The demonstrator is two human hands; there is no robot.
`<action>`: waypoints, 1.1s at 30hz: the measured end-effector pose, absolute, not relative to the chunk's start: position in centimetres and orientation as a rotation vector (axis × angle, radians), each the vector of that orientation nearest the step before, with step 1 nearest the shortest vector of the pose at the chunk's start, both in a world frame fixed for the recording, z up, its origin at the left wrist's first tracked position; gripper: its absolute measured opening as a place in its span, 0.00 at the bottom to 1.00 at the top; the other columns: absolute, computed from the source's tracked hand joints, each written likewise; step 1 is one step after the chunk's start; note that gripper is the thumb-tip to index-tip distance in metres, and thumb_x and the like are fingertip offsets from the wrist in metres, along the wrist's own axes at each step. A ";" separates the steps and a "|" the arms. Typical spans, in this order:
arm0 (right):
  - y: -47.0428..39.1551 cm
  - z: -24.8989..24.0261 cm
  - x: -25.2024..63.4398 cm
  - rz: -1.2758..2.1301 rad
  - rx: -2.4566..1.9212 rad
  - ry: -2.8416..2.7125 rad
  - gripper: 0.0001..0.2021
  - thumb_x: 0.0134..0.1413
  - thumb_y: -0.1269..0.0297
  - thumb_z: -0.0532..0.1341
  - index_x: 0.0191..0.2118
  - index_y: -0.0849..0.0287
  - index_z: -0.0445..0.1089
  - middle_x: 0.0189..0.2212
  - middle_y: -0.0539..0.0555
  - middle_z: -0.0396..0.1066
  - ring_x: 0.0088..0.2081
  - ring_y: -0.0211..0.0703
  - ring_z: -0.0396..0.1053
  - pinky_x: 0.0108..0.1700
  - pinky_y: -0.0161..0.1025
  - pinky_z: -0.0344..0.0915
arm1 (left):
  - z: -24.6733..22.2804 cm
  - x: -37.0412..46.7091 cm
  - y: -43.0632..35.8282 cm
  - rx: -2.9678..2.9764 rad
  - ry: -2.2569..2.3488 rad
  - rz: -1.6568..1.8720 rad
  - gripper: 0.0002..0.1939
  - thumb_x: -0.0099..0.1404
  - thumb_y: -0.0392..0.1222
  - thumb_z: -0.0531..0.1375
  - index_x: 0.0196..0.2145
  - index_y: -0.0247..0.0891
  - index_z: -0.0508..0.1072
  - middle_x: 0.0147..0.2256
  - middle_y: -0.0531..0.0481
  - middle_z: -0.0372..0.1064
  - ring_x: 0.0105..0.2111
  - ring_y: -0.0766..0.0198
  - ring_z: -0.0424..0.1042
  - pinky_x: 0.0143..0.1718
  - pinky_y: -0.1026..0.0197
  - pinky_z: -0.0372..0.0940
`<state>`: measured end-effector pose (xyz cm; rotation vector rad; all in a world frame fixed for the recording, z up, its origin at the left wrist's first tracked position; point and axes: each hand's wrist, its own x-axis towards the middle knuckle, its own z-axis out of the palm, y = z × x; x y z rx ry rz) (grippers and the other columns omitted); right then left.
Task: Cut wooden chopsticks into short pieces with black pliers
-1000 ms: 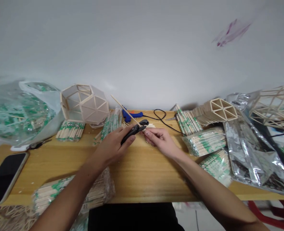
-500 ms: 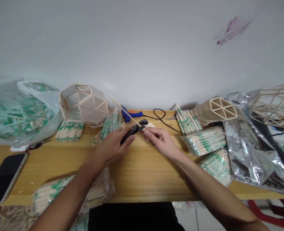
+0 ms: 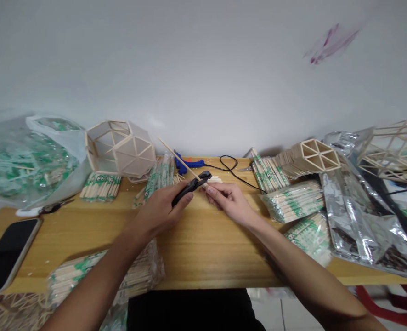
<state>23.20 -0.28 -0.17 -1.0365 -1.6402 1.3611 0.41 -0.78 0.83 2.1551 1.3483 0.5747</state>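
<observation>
My left hand is closed round the handles of black cutting pliers. Their jaws sit around a thin wooden stick, which slants up and to the left from my fingers. Between thumb and fingertips, my right hand pinches the lower end of that stick, close beside the jaws. Short pale stick pieces lie on the table just behind my right fingers. A blue glue gun with a black cord rests behind the pliers.
Wrapped chopstick bundles lie to the right, with more on the left. Stick-built frames stand at the back left and right. A phone lies far left, a silvery bag right. The wooden table meets a wall.
The jaws of the pliers have drawn closer together around the stick. Both hands stay in nearly the same place.
</observation>
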 end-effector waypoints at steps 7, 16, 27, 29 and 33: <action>-0.4 0.0 23.0 1.360 -1.061 -1.644 0.26 0.65 0.41 0.59 0.25 0.57 0.64 0.21 0.47 0.58 0.23 0.36 0.54 0.26 0.37 0.49 | 1.1 0.4 -0.9 2.147 1.394 0.540 0.26 0.76 0.57 0.49 0.60 0.41 0.73 0.47 0.45 0.80 0.45 0.52 0.79 0.48 0.53 0.69; -0.2 -0.3 22.9 1.293 -1.107 -1.685 0.24 0.66 0.41 0.57 0.33 0.59 0.70 0.24 0.48 0.61 0.25 0.37 0.55 0.27 0.37 0.51 | 0.8 0.3 -0.6 2.221 1.481 0.510 0.27 0.75 0.56 0.49 0.64 0.44 0.67 0.56 0.43 0.76 0.50 0.49 0.77 0.48 0.51 0.68; -0.3 -0.2 22.9 1.227 -1.121 -1.716 0.23 0.68 0.42 0.56 0.37 0.59 0.71 0.25 0.48 0.63 0.26 0.38 0.58 0.29 0.37 0.54 | 0.6 0.0 -0.4 2.209 1.605 0.493 0.25 0.73 0.62 0.49 0.48 0.39 0.73 0.43 0.44 0.76 0.42 0.51 0.74 0.41 0.53 0.64; -0.4 -0.1 22.8 1.193 -1.140 -1.725 0.23 0.69 0.42 0.55 0.36 0.59 0.70 0.25 0.48 0.63 0.27 0.39 0.59 0.30 0.37 0.54 | 0.5 0.1 -0.5 2.205 1.618 0.485 0.25 0.74 0.62 0.49 0.48 0.39 0.73 0.43 0.44 0.77 0.41 0.51 0.74 0.41 0.53 0.64; -0.5 -0.2 22.7 1.094 -1.168 -1.750 0.20 0.71 0.47 0.54 0.35 0.58 0.69 0.27 0.49 0.64 0.30 0.40 0.61 0.34 0.38 0.56 | 0.3 0.1 -0.4 2.163 1.613 0.522 0.26 0.74 0.63 0.49 0.48 0.39 0.73 0.42 0.44 0.77 0.41 0.51 0.74 0.41 0.54 0.63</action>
